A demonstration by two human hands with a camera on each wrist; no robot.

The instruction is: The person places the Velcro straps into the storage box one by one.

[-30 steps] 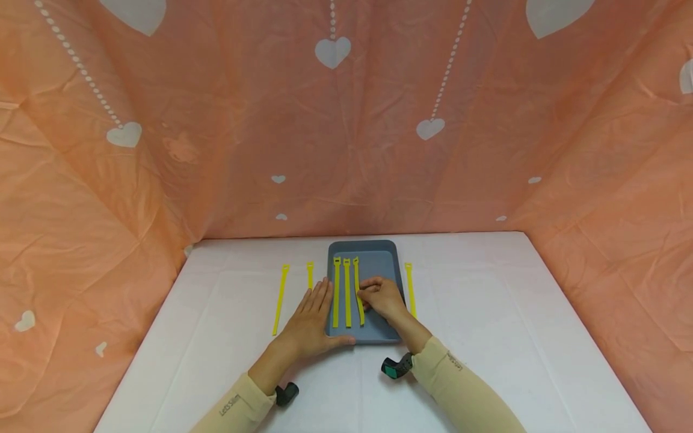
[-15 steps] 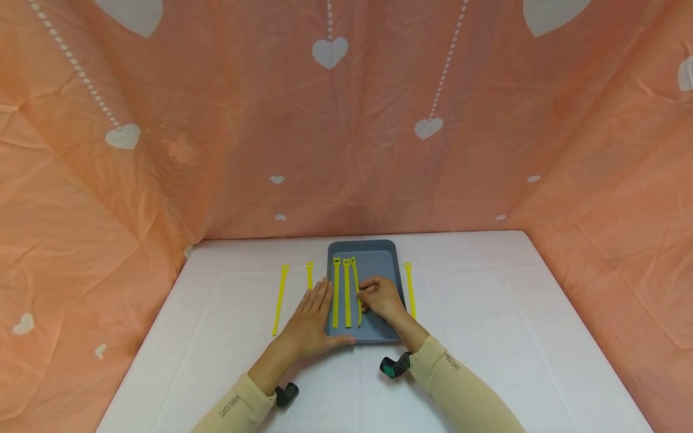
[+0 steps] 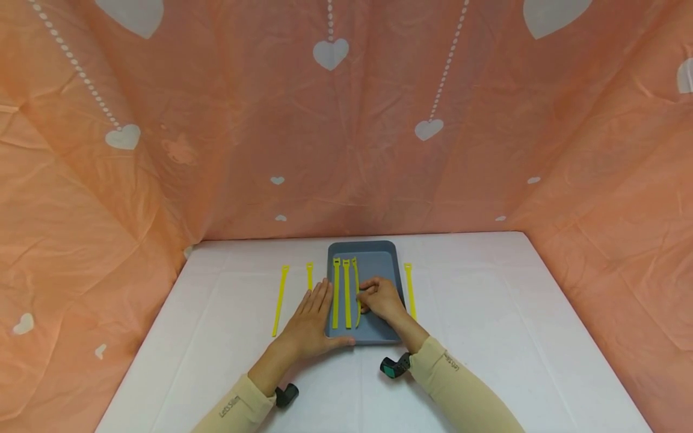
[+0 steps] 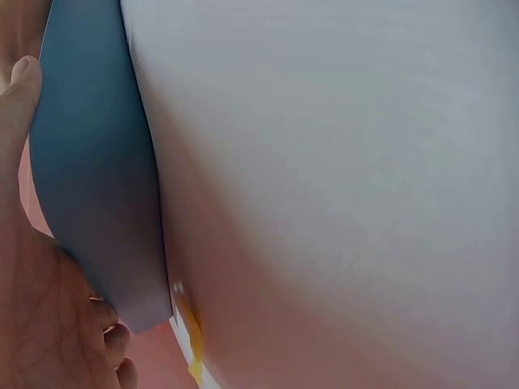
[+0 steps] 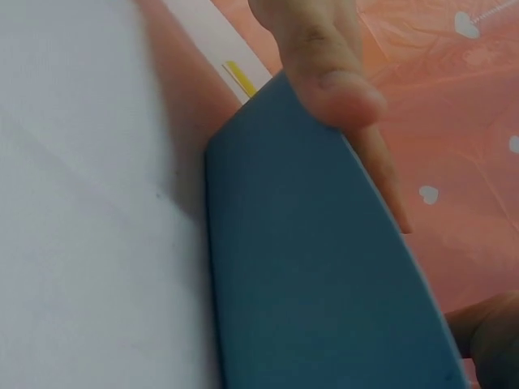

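In the head view, several yellow cable ties lie lengthwise about a blue-grey tray [image 3: 363, 245]. Two of them, a left tie [image 3: 336, 294] and a middle tie [image 3: 348, 300], rest flat and parallel inside the tray. Just right of these, my right hand [image 3: 381, 299] pinches a third cable tie [image 3: 358, 319], which looks turned partly on edge and slightly bowed. My left hand [image 3: 308, 329] rests along the tray's left side with straight fingers, its thumb on the near edge. The left wrist view shows this hand [image 4: 40, 316] against the tray's outer wall [image 4: 97, 146].
On the white table, a cable tie [image 3: 280, 300] lies far left, and another [image 3: 310, 273] is partly hidden behind my left hand. One more cable tie [image 3: 410, 291] lies right of the tray. A peach curtain [image 3: 379, 180] with white hearts stands behind.
The pinched cable tie has shifted slightly left toward the middle one and turned more on edge. My left hand and the tray have stayed in place.
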